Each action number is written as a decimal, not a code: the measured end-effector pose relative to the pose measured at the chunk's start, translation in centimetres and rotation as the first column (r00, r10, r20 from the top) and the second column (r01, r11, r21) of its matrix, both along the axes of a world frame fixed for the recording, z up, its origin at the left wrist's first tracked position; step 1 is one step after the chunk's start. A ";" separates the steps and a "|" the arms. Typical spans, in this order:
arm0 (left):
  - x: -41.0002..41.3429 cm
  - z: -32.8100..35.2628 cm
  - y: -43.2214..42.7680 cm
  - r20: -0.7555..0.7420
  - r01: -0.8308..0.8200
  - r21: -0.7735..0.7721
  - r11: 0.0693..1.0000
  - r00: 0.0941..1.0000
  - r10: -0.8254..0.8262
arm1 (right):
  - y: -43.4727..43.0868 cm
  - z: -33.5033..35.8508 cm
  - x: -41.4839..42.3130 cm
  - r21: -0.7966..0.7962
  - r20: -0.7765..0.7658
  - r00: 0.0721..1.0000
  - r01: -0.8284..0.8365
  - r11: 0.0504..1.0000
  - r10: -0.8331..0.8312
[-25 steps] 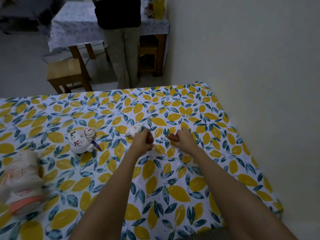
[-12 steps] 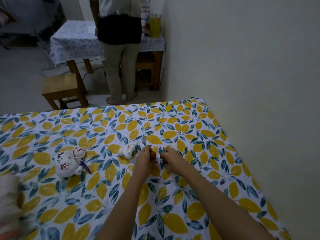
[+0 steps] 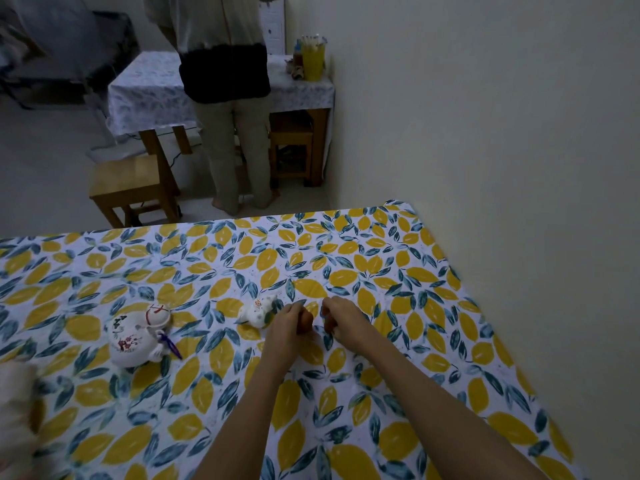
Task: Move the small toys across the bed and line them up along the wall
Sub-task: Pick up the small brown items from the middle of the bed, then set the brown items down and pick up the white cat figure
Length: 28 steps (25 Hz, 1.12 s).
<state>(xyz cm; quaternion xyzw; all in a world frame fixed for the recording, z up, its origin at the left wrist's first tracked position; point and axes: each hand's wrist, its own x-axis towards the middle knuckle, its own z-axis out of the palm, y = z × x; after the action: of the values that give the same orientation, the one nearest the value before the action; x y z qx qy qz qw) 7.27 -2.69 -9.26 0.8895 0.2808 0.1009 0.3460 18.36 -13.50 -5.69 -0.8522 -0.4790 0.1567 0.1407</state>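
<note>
Left hand [image 3: 289,327] closed on small orange-brown toy [image 3: 307,321], right hand [image 3: 341,318] curled around something unclear; mid leaf-patterned bed [image 3: 398,278], beside small white ceramic figurine [image 3: 258,311], well off pale wall [image 3: 502,140]

Left hand [image 3: 289,327] and right hand [image 3: 341,318]: each curled around a small reddish thing, mostly hidden by the fingers, kind not discernible. Pale blurred object [image 3: 15,420] at the left edge: cut off by the frame, not identifiable. Standing person [image 3: 225,98] beyond the bed [image 3: 433,306]: cut off above the chest; items beside the yellow cup [image 3: 312,60] too small to tell.
</note>
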 end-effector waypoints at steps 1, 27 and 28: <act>0.0 -0.2 0.2 -0.009 -0.006 -0.011 1.000 1.000 0.006 | 0.0 -0.2 0.0 0.016 -0.009 1.000 -0.003 1.000 0.003; -12.5 9.7 11.9 -0.280 -0.023 0.354 0.935 0.951 0.129 | 9.4 9.4 -5.1 -0.188 0.092 0.974 -0.186 0.964 0.206; -13.5 9.6 13.0 -0.314 -0.031 0.353 0.935 0.937 0.150 | 10.4 8.6 -5.9 -0.218 0.103 0.967 -0.208 0.953 0.234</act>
<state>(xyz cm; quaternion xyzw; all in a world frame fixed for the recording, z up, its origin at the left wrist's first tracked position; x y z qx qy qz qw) -6.26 10.30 0.38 0.9260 0.3552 0.0112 0.1278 12.46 -3.13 2.93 -0.8113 -0.5607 0.1655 0.0025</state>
